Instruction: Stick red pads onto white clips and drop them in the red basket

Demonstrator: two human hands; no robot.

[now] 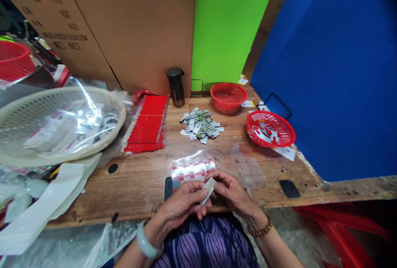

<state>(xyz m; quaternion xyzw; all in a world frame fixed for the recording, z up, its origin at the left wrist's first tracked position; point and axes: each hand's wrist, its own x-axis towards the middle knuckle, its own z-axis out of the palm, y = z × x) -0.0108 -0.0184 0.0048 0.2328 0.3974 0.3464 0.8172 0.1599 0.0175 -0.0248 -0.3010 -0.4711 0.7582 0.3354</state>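
Observation:
A small flat white rectangular piece [208, 190] is pinched between the thumb and fingers of my left hand [186, 200]. My right hand [231, 190] closes on the upper end of the same piece, its fingertips partly hidden. Just beyond my hands lies a clear sheet of red and white stickers [192, 170], its near part covered by my fingers. Farther back on the wooden table [139, 189] is a loose pile of small flat grey-white pieces [203, 124], some showing green.
Red sheets [145, 123] in clear plastic lie left of the pile, with a black tumbler [176, 88] behind. One red basket [228, 99] stands at the back; another red basket [287, 137] at right holds white pieces. A large white basket [119, 108] sits left. Cardboard, green and blue boards border the back.

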